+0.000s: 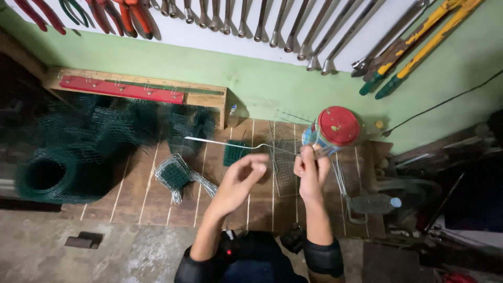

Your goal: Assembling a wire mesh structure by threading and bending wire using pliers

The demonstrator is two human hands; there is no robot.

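Both bare hands working: left hand (242,178) pinching thin silvery wire (220,142); right hand (311,169) gripping grey wire mesh panel (285,157) beside red-lidded jar (335,128). Probably threading; steady alignment needed.

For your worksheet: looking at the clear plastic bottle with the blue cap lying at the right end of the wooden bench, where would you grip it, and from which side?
Probably the bottle is best gripped around the middle of its body, from above. It lies on its side on the bench, cap to the right, so its rounded flank faces up. Wire pieces lie at its left end, so approaching there looks awkward.
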